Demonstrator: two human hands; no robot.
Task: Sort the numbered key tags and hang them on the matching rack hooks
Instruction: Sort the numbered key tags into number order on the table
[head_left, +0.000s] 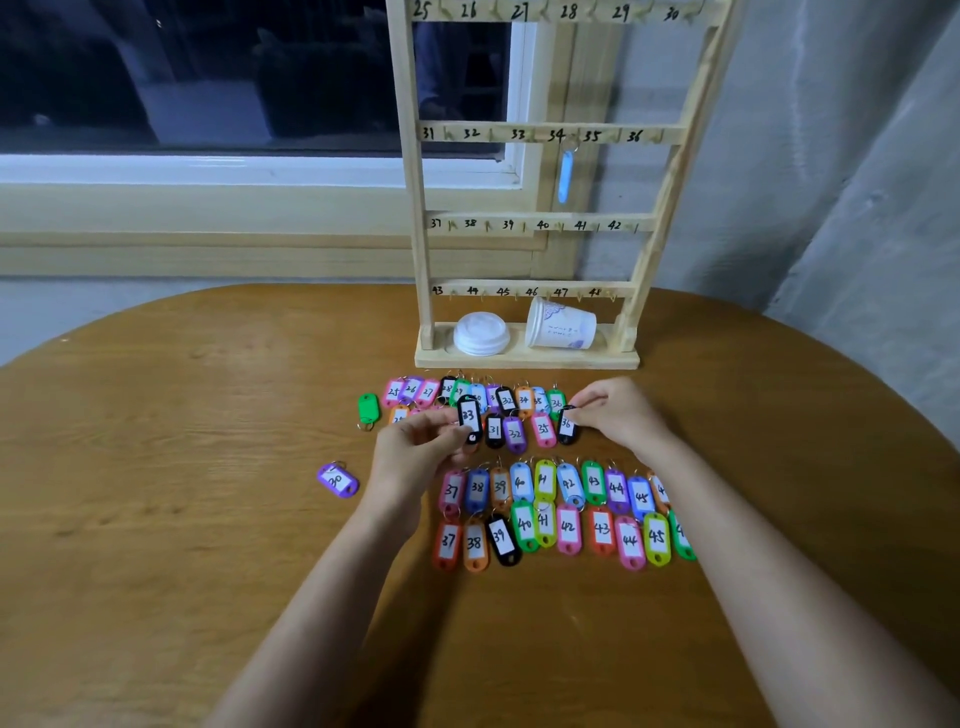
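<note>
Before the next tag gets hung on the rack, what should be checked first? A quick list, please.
1. Left hand holds tag 33: ok.
2. Hook 33 free: ok.
3. Right hand pinches tag 36: ok.
4. Hook 36 free: ok.
5. Green tag shows its number: not ok, no label visible.
6. Blue tag on hook 34 matches: cannot tell, seen edge-on.

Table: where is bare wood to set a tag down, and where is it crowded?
Bare: the table left of the purple 30 tag, and its near side below the tag rows. Crowded: those rows, right up to the rack.
</note>
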